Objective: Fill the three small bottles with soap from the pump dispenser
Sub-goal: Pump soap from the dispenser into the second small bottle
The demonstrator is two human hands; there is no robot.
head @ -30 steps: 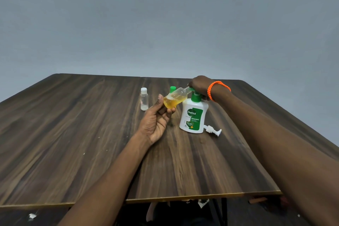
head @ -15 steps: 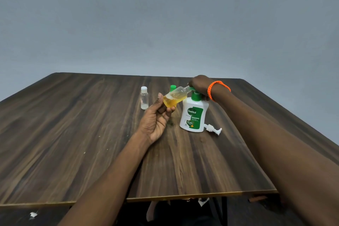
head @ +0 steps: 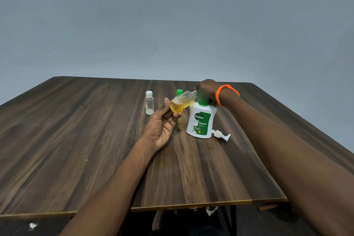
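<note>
My left hand grips a small clear bottle that is tilted, its lower part filled with yellow soap. Its neck points up and right to the top of the white and green pump dispenser. My right hand, with an orange bracelet at the wrist, is curled over the dispenser's green pump top and hides the spout. A second small bottle with a white cap stands upright to the left. Only the green cap of a third bottle shows behind the held one.
A loose white pump head lies on the dark wooden table just right of the dispenser's base. The table's front edge runs close to me, with the floor and some scraps below it. A plain grey wall stands behind.
</note>
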